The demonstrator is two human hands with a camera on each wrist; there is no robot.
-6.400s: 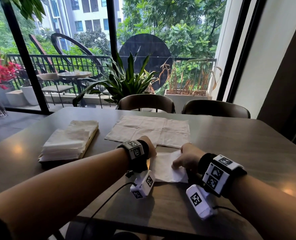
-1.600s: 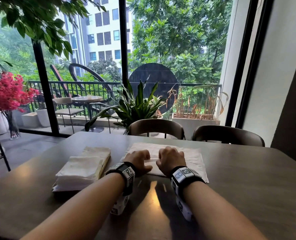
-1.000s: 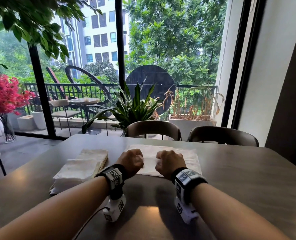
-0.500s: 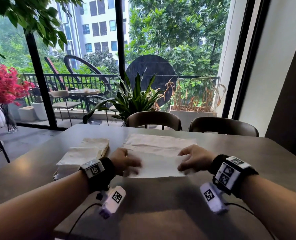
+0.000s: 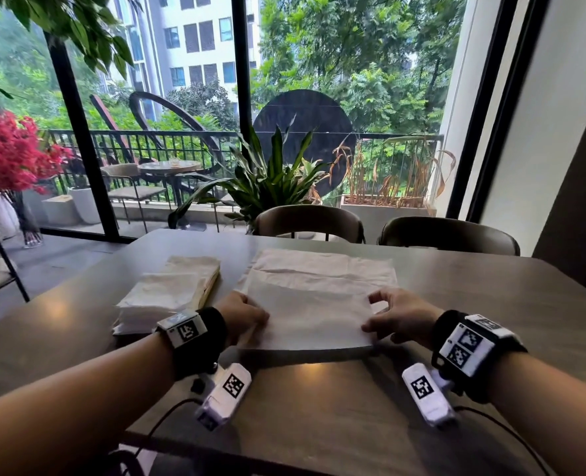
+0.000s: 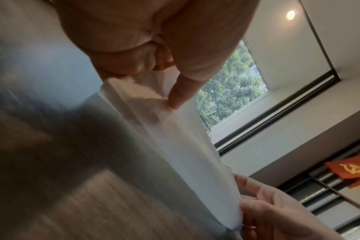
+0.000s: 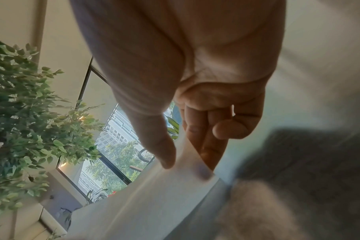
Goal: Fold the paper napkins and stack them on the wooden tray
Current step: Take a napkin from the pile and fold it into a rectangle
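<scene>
A white paper napkin point(image 5: 310, 317) is stretched between my hands, its near edge raised a little off the table. My left hand point(image 5: 254, 321) pinches its left edge; the left wrist view shows the thumb point(image 6: 176, 99) pressing the napkin point(image 6: 187, 146). My right hand point(image 5: 370, 316) pinches the right edge, with the thumb point(image 7: 164, 154) on the sheet point(image 7: 154, 194). More unfolded napkins point(image 5: 322, 269) lie flat just behind it. At the left, a stack of folded napkins point(image 5: 164, 293) sits on the wooden tray point(image 5: 213, 286).
The dark table point(image 5: 319, 407) runs wide in front of me. Two chairs point(image 5: 310, 221) stand at its far edge. Potted plants and a glass wall lie beyond. A vase of red flowers point(image 5: 6, 156) stands on the floor at the far left.
My hands were together at the flat pile's near edge. They have spread apart, each pinching a side of one napkin, and drawn it toward me, lifted off the pile.
</scene>
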